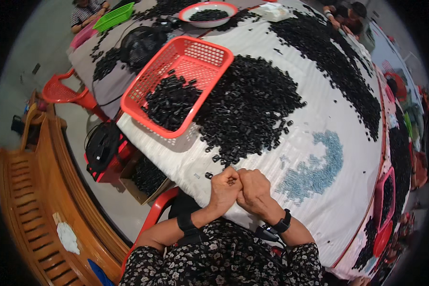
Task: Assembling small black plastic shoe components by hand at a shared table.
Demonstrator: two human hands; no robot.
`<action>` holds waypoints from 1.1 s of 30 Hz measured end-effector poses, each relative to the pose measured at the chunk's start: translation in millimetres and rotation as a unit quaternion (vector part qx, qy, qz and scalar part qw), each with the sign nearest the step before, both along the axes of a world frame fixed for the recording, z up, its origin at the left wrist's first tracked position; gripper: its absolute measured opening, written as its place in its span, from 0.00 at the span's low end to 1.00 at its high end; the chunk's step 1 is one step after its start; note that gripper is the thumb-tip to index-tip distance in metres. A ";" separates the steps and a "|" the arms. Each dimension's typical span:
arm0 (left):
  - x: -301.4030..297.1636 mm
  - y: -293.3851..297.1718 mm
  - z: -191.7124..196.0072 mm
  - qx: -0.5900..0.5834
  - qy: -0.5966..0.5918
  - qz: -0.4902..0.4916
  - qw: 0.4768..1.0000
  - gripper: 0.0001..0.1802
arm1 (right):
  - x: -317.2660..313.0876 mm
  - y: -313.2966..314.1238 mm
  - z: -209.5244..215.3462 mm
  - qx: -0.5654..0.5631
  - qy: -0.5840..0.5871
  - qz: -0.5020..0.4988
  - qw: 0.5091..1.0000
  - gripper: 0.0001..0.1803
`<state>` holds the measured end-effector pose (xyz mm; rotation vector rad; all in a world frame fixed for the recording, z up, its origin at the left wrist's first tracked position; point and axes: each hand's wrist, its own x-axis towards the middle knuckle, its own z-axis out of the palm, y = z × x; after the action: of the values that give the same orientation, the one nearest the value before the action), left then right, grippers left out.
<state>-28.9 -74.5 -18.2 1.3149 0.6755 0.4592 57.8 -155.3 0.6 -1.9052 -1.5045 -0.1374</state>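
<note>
The black parts [252,105] lay in a broad heap directly to the right of the basket [188,66], more of them inside it. Nearer the person than the basket, and a little to its right, the left hand [225,188] and right hand [255,188] were clenched and pressed together. A dark spot showed between the left fingers, but whether it was a part or only shadow I could not tell; anything inside the right fist was hidden.

Two loose parts [209,175] sat on the near side of the basket, just beside the left hand. Clear pieces [314,167] were scattered well to the basket's right, toward the person, close to the right wrist. A swing of that wrist or its watch [282,222] could have swept them across the desk [352,157] and mixed them with the parts. A loosened pinch could have dropped something small among the scatter. The basket stood near the desk's left edge, so a knock from the left might have tipped it off, spilling its load toward the carton [131,190] below. Beyond the basket stood a bowl [209,23] of similar parts.
</note>
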 end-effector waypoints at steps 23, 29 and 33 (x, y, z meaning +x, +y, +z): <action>1.4 14.5 13.8 -0.055 -0.029 -0.033 0.998 0.05 | 4.8 -4.8 -2.9 0.018 0.093 0.028 0.995 0.22; -5.1 36.3 26.8 -0.039 -0.034 -0.040 0.998 0.12 | 41.5 -23.1 23.3 -0.025 0.098 -0.094 0.990 0.12; -14.1 62.2 42.5 0.000 -0.058 -0.042 0.997 0.14 | 71.4 -43.6 11.6 -0.130 -0.095 -0.220 0.962 0.09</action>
<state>-42.9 -12.3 24.3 1.3010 0.5217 0.4622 129.2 -199.0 12.2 -2.4822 -1.2393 -0.3443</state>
